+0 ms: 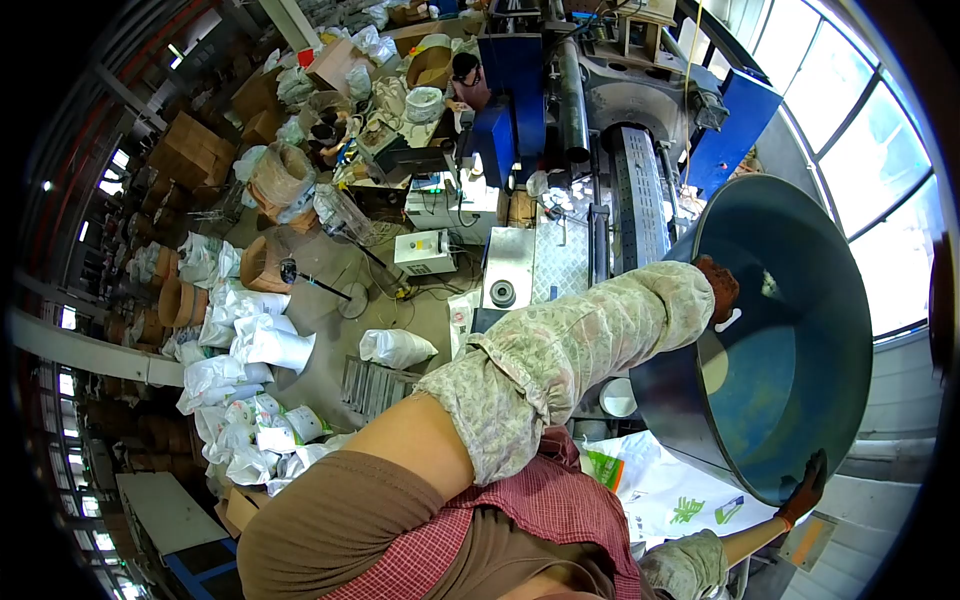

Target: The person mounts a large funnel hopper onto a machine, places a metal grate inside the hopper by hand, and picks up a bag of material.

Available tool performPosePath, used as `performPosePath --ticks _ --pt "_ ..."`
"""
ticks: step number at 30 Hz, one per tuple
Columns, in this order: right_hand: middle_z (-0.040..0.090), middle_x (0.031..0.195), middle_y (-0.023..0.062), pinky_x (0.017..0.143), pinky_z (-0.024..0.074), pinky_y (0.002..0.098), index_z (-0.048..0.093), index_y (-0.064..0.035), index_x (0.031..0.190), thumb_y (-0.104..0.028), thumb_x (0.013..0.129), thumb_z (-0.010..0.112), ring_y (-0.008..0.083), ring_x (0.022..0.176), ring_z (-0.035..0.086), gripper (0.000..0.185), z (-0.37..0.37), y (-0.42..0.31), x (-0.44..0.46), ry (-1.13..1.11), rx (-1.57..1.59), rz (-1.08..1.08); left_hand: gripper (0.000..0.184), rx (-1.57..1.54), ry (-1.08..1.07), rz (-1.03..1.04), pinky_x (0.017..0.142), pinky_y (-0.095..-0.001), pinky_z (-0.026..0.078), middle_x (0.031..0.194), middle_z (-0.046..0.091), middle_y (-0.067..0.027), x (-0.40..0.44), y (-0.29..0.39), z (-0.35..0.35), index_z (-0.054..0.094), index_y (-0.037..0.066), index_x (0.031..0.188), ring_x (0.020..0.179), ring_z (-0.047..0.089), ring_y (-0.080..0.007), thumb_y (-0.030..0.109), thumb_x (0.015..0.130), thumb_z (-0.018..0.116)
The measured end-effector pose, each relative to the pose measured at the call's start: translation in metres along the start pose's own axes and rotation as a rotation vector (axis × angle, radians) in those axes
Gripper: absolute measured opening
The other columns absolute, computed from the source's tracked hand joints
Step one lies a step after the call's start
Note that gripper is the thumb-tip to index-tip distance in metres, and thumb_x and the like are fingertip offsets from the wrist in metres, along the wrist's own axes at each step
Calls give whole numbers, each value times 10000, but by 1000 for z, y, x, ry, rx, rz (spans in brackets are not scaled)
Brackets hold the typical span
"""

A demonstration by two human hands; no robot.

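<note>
A large, deep blue-green drum is tilted with its wide mouth toward me on the right. My left hand, in a reddish-brown glove, is closed over the near upper rim. Just below those fingers is a small white hook-shaped piece; whether it is held or fixed to the drum, I cannot tell. My right hand, in a dark glove, grips the lower rim. Inside, the drum shows a smooth wall and a paler round bottom. A white printed sack lies beneath it.
Ahead stands a blue machine with a slotted metal bar. A white bucket sits beside the drum. White sacks, a grey control box and a stand occupy the floor at left. Two people work at the back table. Windows line the right.
</note>
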State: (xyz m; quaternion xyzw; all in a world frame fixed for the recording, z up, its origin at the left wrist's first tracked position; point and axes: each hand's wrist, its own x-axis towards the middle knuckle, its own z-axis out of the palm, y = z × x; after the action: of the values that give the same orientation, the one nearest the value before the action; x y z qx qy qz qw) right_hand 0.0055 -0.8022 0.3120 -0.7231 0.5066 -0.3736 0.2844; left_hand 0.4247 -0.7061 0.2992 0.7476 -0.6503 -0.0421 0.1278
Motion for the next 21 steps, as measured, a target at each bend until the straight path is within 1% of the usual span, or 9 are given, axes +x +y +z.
performPosePath --ticks 3,5,8,15,16,18,21 --pt "559 1093 77 834 414 287 512 8 1127 -88 821 435 178 942 539 330 0 0 0 -3 6 -1 291 8 13 3 756 -402 385 809 609 -98 -1 0 1 638 112 792 836 580 -252 360 660 561" --pt "559 1093 77 834 414 287 513 8 1126 -91 825 435 178 942 540 327 -1 3 1 -5 7 -13 251 23 83 52 668 -370 350 770 603 -106 0 -2 6 633 94 772 727 582 -219 310 674 551" --pt "558 1093 78 834 416 286 514 10 1124 -98 834 432 178 942 541 320 -1 6 2 -4 6 -11 246 29 102 48 652 -375 352 755 602 -112 1 -1 8 637 88 761 708 577 -230 297 655 561" --pt "553 1100 84 834 422 288 506 18 1128 -113 858 421 179 952 539 312 -2 9 3 -12 18 -22 238 7 163 74 626 -378 359 731 600 -124 1 -3 11 641 75 731 706 575 -244 282 641 565" --pt "553 1100 84 834 422 288 506 18 1128 -113 858 421 179 952 539 312 -3 11 3 -12 18 -22 244 10 145 65 633 -377 362 742 602 -119 1 -2 10 641 77 740 722 578 -241 288 647 564" --pt "554 1090 88 844 399 287 500 -17 1153 -178 855 411 190 965 530 350 -3 13 3 -18 5 -30 249 14 126 57 640 -376 365 753 605 -115 1 -2 8 642 79 750 737 580 -239 294 652 563" --pt "552 1098 87 842 399 286 501 -11 1150 -165 849 422 189 955 533 347 -2 12 3 -11 3 -26 266 17 110 73 660 -366 373 785 612 -97 0 -2 6 642 87 786 775 585 -228 311 671 556"
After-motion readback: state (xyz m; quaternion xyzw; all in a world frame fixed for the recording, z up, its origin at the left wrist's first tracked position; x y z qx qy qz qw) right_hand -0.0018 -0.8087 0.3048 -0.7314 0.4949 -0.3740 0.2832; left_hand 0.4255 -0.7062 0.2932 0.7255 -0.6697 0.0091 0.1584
